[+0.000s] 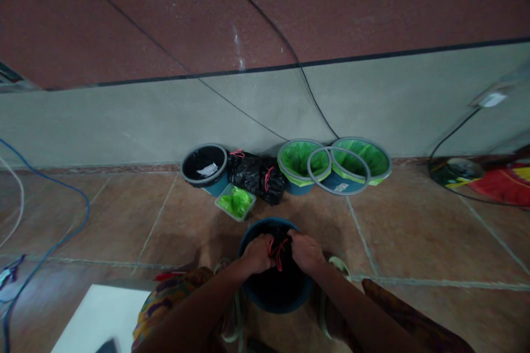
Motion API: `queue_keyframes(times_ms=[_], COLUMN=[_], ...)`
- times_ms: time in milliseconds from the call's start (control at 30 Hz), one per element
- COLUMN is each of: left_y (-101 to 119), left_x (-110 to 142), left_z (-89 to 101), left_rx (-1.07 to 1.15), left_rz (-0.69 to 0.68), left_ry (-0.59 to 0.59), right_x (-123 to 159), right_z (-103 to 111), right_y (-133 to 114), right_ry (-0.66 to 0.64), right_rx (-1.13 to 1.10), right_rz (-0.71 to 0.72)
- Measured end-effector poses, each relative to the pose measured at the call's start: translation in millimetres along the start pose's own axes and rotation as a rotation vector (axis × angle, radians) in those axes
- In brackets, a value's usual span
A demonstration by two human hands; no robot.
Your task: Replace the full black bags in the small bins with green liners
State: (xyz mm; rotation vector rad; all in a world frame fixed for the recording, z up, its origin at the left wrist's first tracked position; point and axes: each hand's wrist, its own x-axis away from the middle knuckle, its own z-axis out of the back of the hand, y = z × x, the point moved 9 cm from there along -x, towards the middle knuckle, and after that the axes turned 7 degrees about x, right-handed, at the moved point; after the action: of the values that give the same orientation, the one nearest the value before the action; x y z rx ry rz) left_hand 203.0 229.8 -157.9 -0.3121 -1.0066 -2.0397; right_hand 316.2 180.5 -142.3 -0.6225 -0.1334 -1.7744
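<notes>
A dark blue bucket [278, 309] stands on the tile floor between my feet, lined with a black plastic bag [275, 287]. My left hand [257, 253] and my right hand [305, 251] both grip the gathered black plastic at the bucket's mouth. A red drawstring [278, 253] runs between my hands and hangs from the bag's top. The bucket's near rim shows below the bag, and my hands and forearms hide part of the far rim.
Against the wall stand a black-lined bucket [205, 164], tied black bags [256, 178], and green-lined buckets [302, 161] with a loose grey ring [338, 171]. A green-filled tray [236, 202] sits nearer me. A blue cable [62, 242] lies left; red fabric [505, 185] lies right.
</notes>
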Motion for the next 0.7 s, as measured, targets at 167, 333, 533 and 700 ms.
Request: queue_keyframes(times_ms=[167,333,533,700], left_y=[5,-4,-4,-3], left_x=[-1,0,6,7], left_z=[-6.5,-37.6,-48.5,-50.0], left_rx=[-0.095,-0.218,-0.24,-0.25], left_rz=[-0.061,-0.025,-0.028,-0.027], left_ry=[-0.009,-0.186,-0.238,-0.23], right_x=[6,10,10,8], right_z=[-12,-41,-66,-71], right_y=[-21,-31,-36,-42], right_ry=[0.004,-0.095,-0.17,-0.21], right_rx=[-0.06,-0.004,0.058,0.043], right_rz=[0.122,0.158,0.168,0.208])
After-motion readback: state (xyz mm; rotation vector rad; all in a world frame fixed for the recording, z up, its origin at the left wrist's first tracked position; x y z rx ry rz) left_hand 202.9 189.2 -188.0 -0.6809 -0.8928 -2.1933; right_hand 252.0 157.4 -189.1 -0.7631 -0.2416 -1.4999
